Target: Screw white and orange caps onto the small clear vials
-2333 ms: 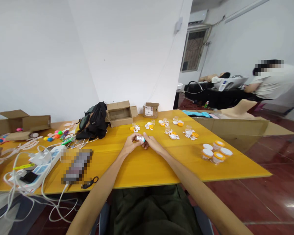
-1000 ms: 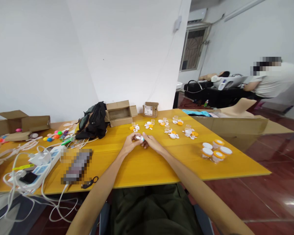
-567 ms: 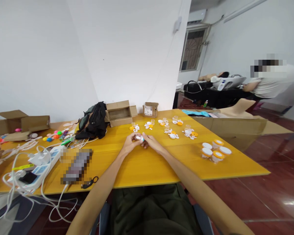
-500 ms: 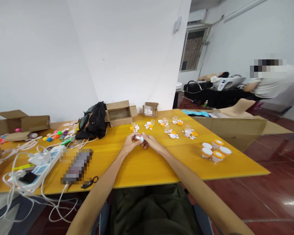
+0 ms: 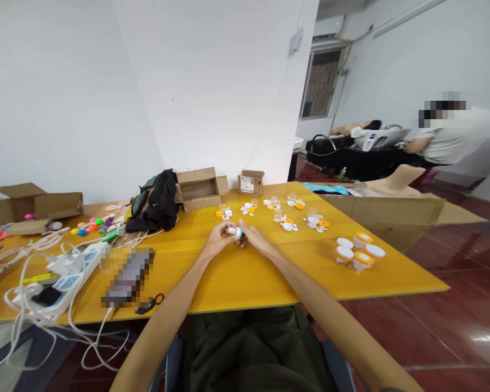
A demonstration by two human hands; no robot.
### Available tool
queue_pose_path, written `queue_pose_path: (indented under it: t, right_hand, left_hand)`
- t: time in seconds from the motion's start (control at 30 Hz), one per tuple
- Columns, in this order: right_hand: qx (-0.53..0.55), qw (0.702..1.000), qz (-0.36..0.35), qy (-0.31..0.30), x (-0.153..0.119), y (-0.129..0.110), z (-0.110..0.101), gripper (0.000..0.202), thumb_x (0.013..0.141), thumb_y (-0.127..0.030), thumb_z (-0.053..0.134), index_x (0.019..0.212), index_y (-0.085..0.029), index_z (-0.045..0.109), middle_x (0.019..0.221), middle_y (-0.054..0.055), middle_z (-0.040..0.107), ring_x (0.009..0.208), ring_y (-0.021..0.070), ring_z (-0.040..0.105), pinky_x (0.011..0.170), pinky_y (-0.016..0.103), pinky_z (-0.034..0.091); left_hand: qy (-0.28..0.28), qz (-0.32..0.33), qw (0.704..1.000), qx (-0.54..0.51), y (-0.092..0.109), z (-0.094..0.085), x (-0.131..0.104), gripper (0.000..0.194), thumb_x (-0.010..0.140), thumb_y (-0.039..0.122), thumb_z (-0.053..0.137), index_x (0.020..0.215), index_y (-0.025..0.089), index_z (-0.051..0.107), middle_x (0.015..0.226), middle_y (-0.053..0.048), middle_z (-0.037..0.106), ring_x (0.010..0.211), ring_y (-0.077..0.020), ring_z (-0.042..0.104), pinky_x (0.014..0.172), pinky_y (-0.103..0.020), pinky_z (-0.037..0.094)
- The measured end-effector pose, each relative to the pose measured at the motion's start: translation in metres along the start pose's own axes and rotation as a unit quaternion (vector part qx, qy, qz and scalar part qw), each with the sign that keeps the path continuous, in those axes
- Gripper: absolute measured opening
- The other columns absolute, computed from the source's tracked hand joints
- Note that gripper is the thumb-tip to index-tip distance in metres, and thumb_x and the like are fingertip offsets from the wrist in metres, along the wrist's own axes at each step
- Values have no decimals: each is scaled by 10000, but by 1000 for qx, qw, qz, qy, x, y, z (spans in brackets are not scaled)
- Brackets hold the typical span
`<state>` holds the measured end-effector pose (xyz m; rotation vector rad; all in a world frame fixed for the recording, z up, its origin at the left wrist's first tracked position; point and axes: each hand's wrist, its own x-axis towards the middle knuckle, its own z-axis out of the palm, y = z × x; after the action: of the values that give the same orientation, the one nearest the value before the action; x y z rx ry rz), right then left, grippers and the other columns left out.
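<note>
A small clear bottle (image 5: 231, 231) with a pale label and a teal-and-white cap lies sideways between my hands, just above the table. My left hand (image 5: 216, 240) is closed around its body. At the cap end, my right hand (image 5: 255, 239) has its fingers closed, with the thumb along the top. Beyond the hands stand little clear cups with white and orange rings and discs beside them, such as this cluster (image 5: 224, 213) and another pile (image 5: 288, 224). To the right, several clear jars (image 5: 360, 256) wear white or orange lids.
An open cardboard box (image 5: 200, 190) and a smaller box (image 5: 250, 183) stand by the wall, next to a black bag (image 5: 157, 201). On the left lie a power strip (image 5: 79, 275), cables and a phone (image 5: 128, 277). Another person (image 5: 445, 136) sits at a basin, back right.
The bottle has turned slightly and shows more of its label and cap. My right thumb has shifted a little. The person's hand at the far left has moved slightly.
</note>
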<state>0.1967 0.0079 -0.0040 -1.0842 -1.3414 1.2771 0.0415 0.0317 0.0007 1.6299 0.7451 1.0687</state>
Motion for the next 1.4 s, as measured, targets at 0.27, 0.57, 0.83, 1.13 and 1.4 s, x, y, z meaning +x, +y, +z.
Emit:
queue_pose_path:
  t: [0.27,0.57,0.83,1.13,1.4]
  right_hand:
    - [-23,1000,-3,9,0,2,-2,722,751,-837,433,511,-176,597,488,38,621,458,131,577,565,268,521]
    - [3,1000,-4,9,3,5,-1,738,755,-851,399,523,-180,601,539,71,657,484,145,601,543,269,538]
    - [-132,970,-140,152,0,7,-11,636,857,-762,346,707,-219,641,681,65,652,657,215,622,615,328,520]
    - [-337,898,-249,136,-14,-3,-7,314,957,-464,426,810,-247,600,861,53,644,829,208,587,777,306,449]
    - [-342,894,-249,144,-19,-8,-11,219,954,-379,456,879,-238,605,924,63,656,868,206,608,810,315,475]
  left_hand:
    - [-9,12,1000,0,3,1,-2,454,517,275,878,912,184,674,893,-26,680,865,-180,615,858,-293,445]
    - [20,-31,998,-46,-1,1,0,489,503,336,876,920,188,669,841,-14,675,792,-165,617,792,-294,474]
    - [94,-35,994,-34,0,-3,4,428,503,351,856,846,194,654,816,0,663,796,-168,615,772,-290,483]
    - [17,-44,998,29,-6,4,1,313,533,264,828,781,186,654,711,22,642,674,-140,578,689,-261,453]
    - [0,-33,998,44,-4,5,-2,318,555,219,829,813,178,649,719,23,637,661,-129,559,682,-255,441]
